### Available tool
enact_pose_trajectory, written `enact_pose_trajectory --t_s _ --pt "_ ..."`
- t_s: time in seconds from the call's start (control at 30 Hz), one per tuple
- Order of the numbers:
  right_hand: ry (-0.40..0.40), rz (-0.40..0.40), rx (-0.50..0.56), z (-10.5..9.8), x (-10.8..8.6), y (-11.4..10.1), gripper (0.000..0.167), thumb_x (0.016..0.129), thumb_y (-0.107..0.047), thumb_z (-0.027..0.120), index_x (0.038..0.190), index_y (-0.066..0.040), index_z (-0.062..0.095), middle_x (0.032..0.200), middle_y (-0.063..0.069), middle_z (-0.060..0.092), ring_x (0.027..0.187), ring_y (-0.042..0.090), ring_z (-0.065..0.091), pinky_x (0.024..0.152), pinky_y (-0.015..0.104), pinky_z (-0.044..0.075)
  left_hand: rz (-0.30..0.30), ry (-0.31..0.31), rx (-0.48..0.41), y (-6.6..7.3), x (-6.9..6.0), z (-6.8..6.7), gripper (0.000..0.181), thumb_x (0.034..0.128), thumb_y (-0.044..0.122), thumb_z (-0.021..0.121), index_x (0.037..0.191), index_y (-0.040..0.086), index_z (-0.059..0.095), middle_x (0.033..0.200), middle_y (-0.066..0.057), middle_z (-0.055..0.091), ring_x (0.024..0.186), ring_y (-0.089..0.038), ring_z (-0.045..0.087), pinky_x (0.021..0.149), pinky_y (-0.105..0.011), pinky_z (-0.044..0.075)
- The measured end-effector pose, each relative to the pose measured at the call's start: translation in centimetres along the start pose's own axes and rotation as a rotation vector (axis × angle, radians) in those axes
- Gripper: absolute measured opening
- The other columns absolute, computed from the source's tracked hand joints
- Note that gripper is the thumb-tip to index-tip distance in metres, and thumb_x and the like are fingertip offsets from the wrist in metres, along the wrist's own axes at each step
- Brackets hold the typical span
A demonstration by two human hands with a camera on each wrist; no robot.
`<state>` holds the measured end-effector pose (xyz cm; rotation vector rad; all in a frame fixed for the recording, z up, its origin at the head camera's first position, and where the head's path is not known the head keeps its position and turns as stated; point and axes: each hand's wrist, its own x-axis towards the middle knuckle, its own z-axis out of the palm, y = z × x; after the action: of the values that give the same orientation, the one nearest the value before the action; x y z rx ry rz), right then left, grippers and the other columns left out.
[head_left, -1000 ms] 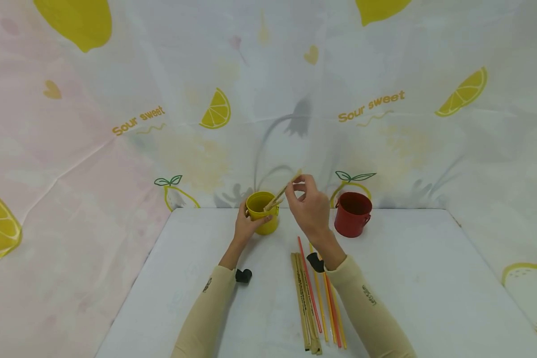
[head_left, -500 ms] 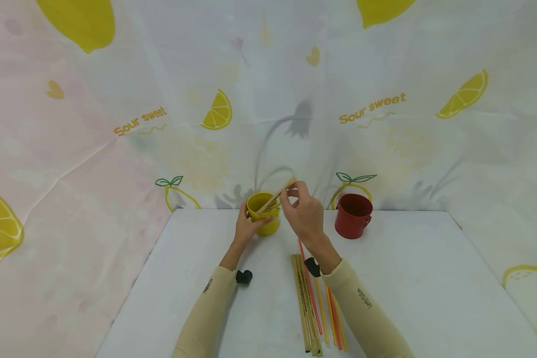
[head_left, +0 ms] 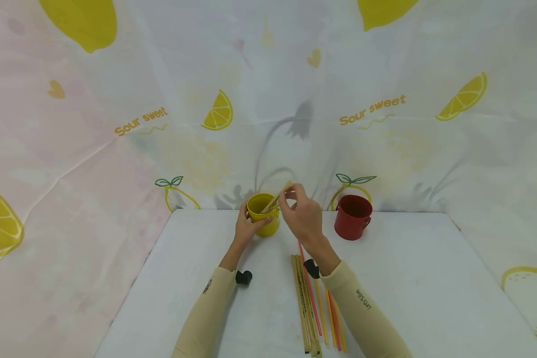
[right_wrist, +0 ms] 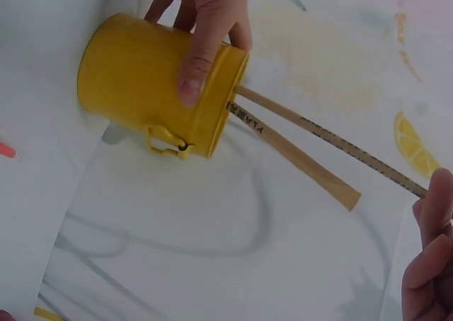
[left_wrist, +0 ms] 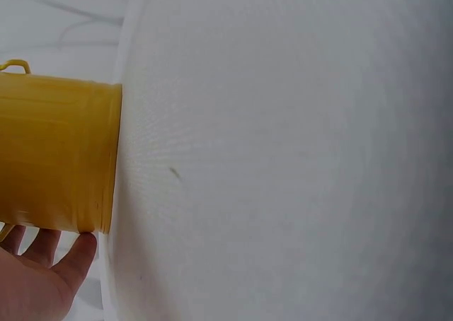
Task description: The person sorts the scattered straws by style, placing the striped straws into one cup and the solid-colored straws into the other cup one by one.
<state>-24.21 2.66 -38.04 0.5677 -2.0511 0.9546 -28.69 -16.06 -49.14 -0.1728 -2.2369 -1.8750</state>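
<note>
My left hand (head_left: 247,227) grips the small yellow metal bucket (head_left: 267,227) from its left side, thumb across the front near the rim and fingers behind. Between the thumb and fingertips of my right hand (head_left: 306,218) I pinch the upper end of a paper-wrapped straw (right_wrist: 354,150), whose lower end is inside the bucket mouth. Beside it a second wrapped straw (right_wrist: 311,167) leans out over the rim, untouched by the fingers. The bucket stands upright on the white table; how deep the straws reach inside is hidden.
A red bucket (head_left: 352,219) stands right of my right hand. In front lie several paper-wrapped straws (head_left: 305,308) and, beside them, several red, orange and yellow straws (head_left: 333,318), partly covered by the right forearm. A lemon-print cloth hangs behind the table (head_left: 411,278).
My right hand has moved left and slightly down, bringing the wrapped straw further over and into the yellow bucket. The left hand keeps its grip on the bucket.
</note>
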Motion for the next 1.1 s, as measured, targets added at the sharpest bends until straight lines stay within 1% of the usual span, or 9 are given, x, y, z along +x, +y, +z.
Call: enact_pose_trajectory --t_s 0.2,0.37,0.5,0.6,0.7,0.87,0.93,1.03,1.1 --pt "-0.066 0.002 -0.047 0.7 -0.6 0.4 0.012 0.094 -0.016 0.063 0.099 -0.006 0.059 0.089 0.006 0.075 0.038 0.002 0.037 0.034 0.019 0.027 0.003 0.0 -0.021 0.1 -0.1 0.0 0.09 0.0784 0.015 0.085 0.15 0.002 0.033 0.144 -0.014 0.046 0.131 -0.033 0.042 0.109 -0.052 0.033" --pt "-0.131 0.06 -0.062 1.2 -1.0 0.9 0.012 0.095 -0.017 0.063 0.1 -0.007 0.06 0.09 0.006 0.075 0.036 0.004 0.026 0.033 0.022 0.025 0.002 -0.001 -0.024 0.1 -0.1 0.0 0.09 0.0787 0.015 0.085 0.15 0.002 0.032 0.144 -0.014 0.046 0.132 -0.033 0.042 0.11 -0.052 0.032" --pt "-0.169 0.116 -0.072 1.4 -1.2 1.2 0.014 0.095 -0.019 0.063 0.101 -0.007 0.06 0.091 0.007 0.075 0.036 0.005 0.024 0.034 0.023 0.024 -0.005 0.0 -0.02 0.1 -0.1 0.0 0.089 0.079 0.015 0.085 0.15 0.003 0.032 0.144 -0.014 0.045 0.133 -0.033 0.041 0.111 -0.052 0.031" --pt "-0.189 0.147 -0.078 1.7 -1.3 1.6 0.016 0.095 -0.02 0.064 0.101 -0.006 0.061 0.091 0.009 0.075 0.037 0.006 0.029 0.035 0.023 0.026 -0.008 0.0 -0.017 0.1 -0.2 0.0 0.089 0.0793 0.015 0.085 0.15 0.003 0.032 0.144 -0.015 0.045 0.133 -0.033 0.041 0.111 -0.052 0.031" --pt "-0.216 0.186 -0.042 1.9 -1.3 2.0 0.014 0.095 -0.019 0.065 0.1 -0.006 0.061 0.091 0.009 0.075 0.038 0.006 0.039 0.035 0.024 0.03 -0.012 -0.001 -0.015 0.2 -0.2 0.0 0.088 0.0797 0.014 0.084 0.15 0.002 0.032 0.144 -0.015 0.045 0.133 -0.033 0.041 0.111 -0.052 0.031" --pt "-0.29 0.31 0.054 2.3 -1.2 2.9 0.011 0.096 -0.02 0.063 0.101 -0.01 0.062 0.092 0.009 0.075 0.044 0.004 0.057 0.037 0.027 0.04 -0.017 -0.003 -0.021 0.1 -0.2 0.1 0.088 0.0804 0.012 0.083 0.151 0.003 0.031 0.145 -0.015 0.044 0.132 -0.033 0.041 0.11 -0.052 0.032" --pt "-0.316 0.351 0.062 2.4 -1.2 3.3 0.011 0.097 -0.021 0.062 0.101 -0.011 0.062 0.093 0.009 0.074 0.046 0.005 0.06 0.038 0.027 0.042 -0.017 -0.004 -0.019 0.1 -0.2 0.1 0.088 0.0805 0.011 0.083 0.151 0.004 0.031 0.145 -0.015 0.044 0.133 -0.032 0.041 0.11 -0.052 0.032" --pt "-0.344 0.384 0.063 2.7 -1.1 3.7 0.012 0.098 -0.023 0.061 0.101 -0.011 0.062 0.094 0.01 0.074 0.046 0.006 0.061 0.039 0.028 0.043 -0.014 0.001 -0.019 -0.1 -0.1 0.1 0.088 0.0799 0.009 0.082 0.151 0.004 0.031 0.145 -0.016 0.044 0.133 -0.033 0.041 0.11 -0.052 0.032" --pt "-0.359 0.407 0.072 2.9 -1.1 4.0 0.013 0.098 -0.023 0.06 0.102 -0.01 0.062 0.095 0.011 0.074 0.047 0.007 0.061 0.04 0.028 0.043 -0.014 0.005 -0.028 -0.9 0.3 0.2 0.089 0.0792 0.011 0.084 0.151 0.006 0.031 0.145 -0.015 0.044 0.133 -0.033 0.041 0.11 -0.052 0.032"
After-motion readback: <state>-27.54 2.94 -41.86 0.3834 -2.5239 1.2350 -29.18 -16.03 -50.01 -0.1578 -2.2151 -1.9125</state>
